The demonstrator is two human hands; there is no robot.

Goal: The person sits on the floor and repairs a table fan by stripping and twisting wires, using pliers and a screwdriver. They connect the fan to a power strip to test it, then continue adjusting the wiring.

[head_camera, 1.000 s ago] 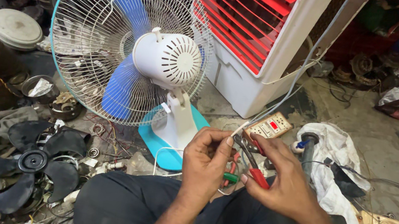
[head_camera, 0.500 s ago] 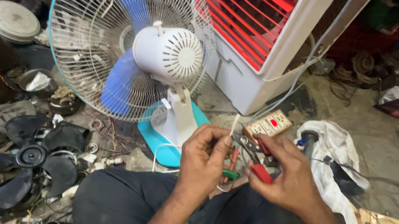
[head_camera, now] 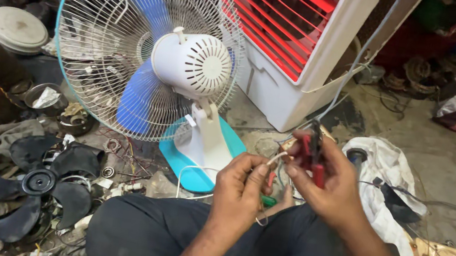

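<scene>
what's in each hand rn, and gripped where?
Right hand: red-handled pliers, gripped by the handles, tips up. Left hand: thin white wire, pinched near its end between thumb and fingertips.

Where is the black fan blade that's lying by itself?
In the head view, the loose black fan blade lies on the cluttered floor at lower left, beside the person's knee and below the standing table fan.

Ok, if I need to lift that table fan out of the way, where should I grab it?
Probably by the white neck between the motor housing and the turquoise base, coming from the rear, the side facing the camera. The table fan stands upright with its wire grille turned away, so the neck is bare and reachable; the grille looks thin and likely to flex.
</scene>
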